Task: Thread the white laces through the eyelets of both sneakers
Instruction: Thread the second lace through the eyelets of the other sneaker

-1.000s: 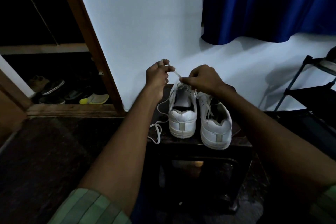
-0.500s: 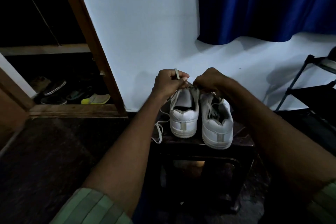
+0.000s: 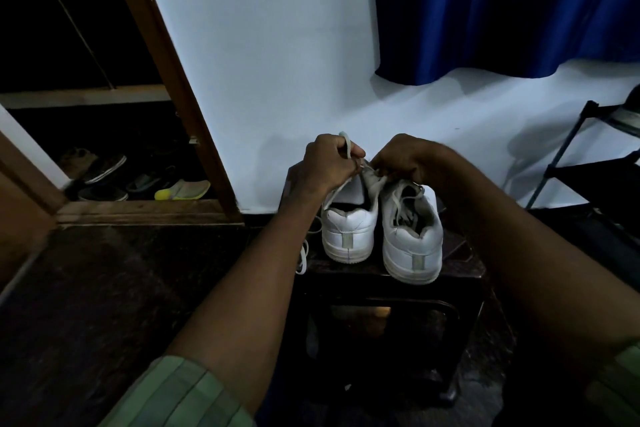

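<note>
Two white sneakers stand heels toward the camera on a dark stool (image 3: 460, 270); the left hand (image 3: 327, 166) grips the white lace (image 3: 346, 146) above the left sneaker (image 3: 348, 229); the right hand (image 3: 403, 159) pinches at that sneaker's eyelets, beside the right sneaker (image 3: 412, 246).

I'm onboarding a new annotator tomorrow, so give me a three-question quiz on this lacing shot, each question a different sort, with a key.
1. True or false: both sneakers stand heels toward the camera on the dark stool.
2. Which shoe are the hands working at? A) left sneaker B) right sneaker C) a sandal in the doorway
3. Fill in: the left hand grips the white ____, whose end sticks up above the fist.

Key
1. True.
2. A: the right hand pinches at that shoe's front too; the right sneaker already shows lacing.
3. Lace; its slack hangs off the stool's left edge.
</note>
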`<state>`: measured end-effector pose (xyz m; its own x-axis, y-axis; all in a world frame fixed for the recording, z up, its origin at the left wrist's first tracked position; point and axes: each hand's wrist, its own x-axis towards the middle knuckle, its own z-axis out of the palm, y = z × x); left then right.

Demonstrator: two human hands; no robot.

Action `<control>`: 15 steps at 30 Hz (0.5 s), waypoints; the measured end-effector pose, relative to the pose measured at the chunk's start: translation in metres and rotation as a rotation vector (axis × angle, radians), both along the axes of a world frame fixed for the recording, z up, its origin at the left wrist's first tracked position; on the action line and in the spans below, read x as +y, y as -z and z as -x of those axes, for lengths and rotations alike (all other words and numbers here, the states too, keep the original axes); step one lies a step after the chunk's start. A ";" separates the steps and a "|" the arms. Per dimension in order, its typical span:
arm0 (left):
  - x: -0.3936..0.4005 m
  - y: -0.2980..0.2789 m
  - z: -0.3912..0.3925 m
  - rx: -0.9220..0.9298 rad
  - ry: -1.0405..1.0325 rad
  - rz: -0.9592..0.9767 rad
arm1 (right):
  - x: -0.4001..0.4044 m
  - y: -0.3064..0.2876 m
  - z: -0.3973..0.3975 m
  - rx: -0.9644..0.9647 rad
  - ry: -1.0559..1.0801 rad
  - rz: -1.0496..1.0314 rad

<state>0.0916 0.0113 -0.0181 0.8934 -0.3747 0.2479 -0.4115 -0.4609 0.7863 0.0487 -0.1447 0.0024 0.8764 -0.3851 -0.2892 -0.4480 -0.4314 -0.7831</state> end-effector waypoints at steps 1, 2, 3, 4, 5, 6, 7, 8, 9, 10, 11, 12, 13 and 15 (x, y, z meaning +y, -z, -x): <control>-0.002 -0.002 0.002 -0.020 -0.017 -0.027 | 0.001 0.000 0.000 0.007 0.001 0.014; -0.005 -0.004 0.004 -0.043 -0.034 -0.053 | 0.001 0.000 0.000 0.013 0.002 0.021; -0.006 -0.007 0.004 -0.071 -0.050 -0.080 | 0.001 0.000 0.000 0.014 -0.003 0.027; -0.008 -0.010 0.005 -0.101 -0.058 -0.104 | 0.002 -0.002 0.000 0.019 -0.010 0.035; -0.008 -0.012 0.006 -0.124 -0.058 -0.123 | 0.002 -0.003 0.001 0.023 -0.015 0.042; -0.009 -0.014 0.007 -0.141 -0.054 -0.140 | 0.002 -0.003 0.001 0.022 -0.017 0.037; -0.009 -0.015 0.007 -0.152 -0.050 -0.158 | 0.001 -0.003 0.002 0.018 -0.014 0.023; -0.010 -0.015 0.007 -0.158 -0.047 -0.178 | 0.001 -0.003 0.003 0.015 -0.009 0.004; -0.011 -0.016 0.007 -0.163 -0.045 -0.194 | 0.000 -0.003 0.003 0.011 -0.005 -0.011; -0.012 -0.016 0.007 -0.166 -0.044 -0.209 | 0.000 -0.003 0.004 0.008 0.001 -0.030; -0.012 -0.016 0.007 -0.166 -0.039 -0.221 | 0.000 -0.002 0.004 0.002 0.004 -0.046; -0.012 -0.017 0.007 -0.166 -0.024 -0.229 | 0.001 -0.002 0.004 -0.002 0.004 -0.059; -0.011 -0.017 0.007 -0.165 0.001 -0.233 | 0.001 -0.002 0.004 -0.007 -0.001 -0.060; -0.010 -0.017 0.009 -0.169 0.045 -0.248 | 0.001 -0.003 0.005 -0.011 -0.010 -0.045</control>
